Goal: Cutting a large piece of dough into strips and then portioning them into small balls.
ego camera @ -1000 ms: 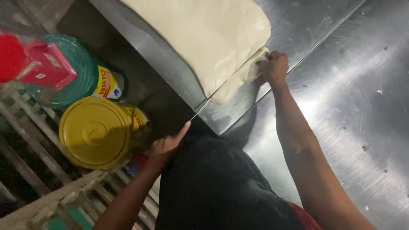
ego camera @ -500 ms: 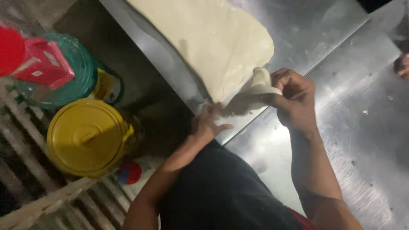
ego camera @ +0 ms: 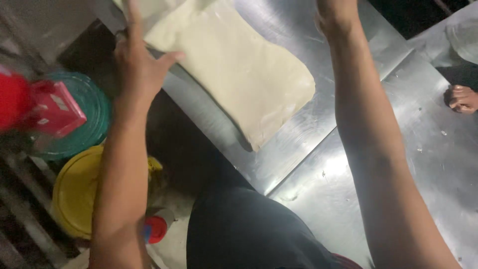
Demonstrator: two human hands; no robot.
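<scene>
A large pale sheet of dough [ego camera: 239,69] lies flat on the steel table [ego camera: 423,164], its near corner pointing toward me. My left hand [ego camera: 139,60] is stretched out over the sheet's left edge with fingers spread, holding nothing. My right hand [ego camera: 336,15] reaches past the sheet's far right side, at the top of the view. It is partly cut off, so what its fingers are doing is hidden. My dark apron [ego camera: 249,234] fills the bottom centre.
Below the table's left edge stand a yellow-lidded bucket [ego camera: 74,194], a green-lidded tub [ego camera: 87,124], a red box [ego camera: 52,112] and a small red cap [ego camera: 157,229]. Another person's hand [ego camera: 460,98] rests on the table at the right.
Both hands have left the near corner of the dough and stretched far forward. The curled-up corner now lies flat.
</scene>
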